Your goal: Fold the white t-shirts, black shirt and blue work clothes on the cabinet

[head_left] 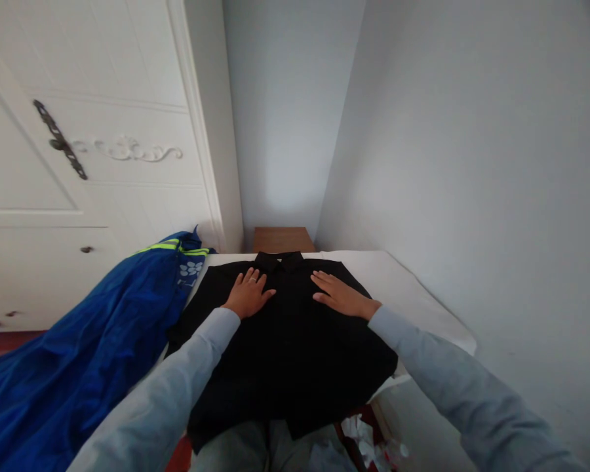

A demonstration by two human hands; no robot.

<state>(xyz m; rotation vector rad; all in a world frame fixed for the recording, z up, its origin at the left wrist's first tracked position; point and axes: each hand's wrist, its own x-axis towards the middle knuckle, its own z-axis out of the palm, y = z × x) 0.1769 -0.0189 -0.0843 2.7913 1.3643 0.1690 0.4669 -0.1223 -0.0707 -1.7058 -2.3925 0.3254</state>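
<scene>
A black collared shirt [285,354] lies spread out in front of me, its collar at the far end and its lower edge hanging over the near side by my legs. My left hand [250,292] rests flat on the upper left of the shirt, fingers spread, with a ring on one finger. On the upper right, my right hand [343,295] lies flat with its fingers stretched out. Neither hand grips the cloth. Under the shirt is a white surface [373,272].
Blue clothing with yellow-green stripes [113,328] drapes along the left side. A white wardrobe [142,78] stands behind it. At the far end is a brown wooden piece [282,240], and a grey wall [496,183] borders the right. Crumpled white paper [358,432] lies below.
</scene>
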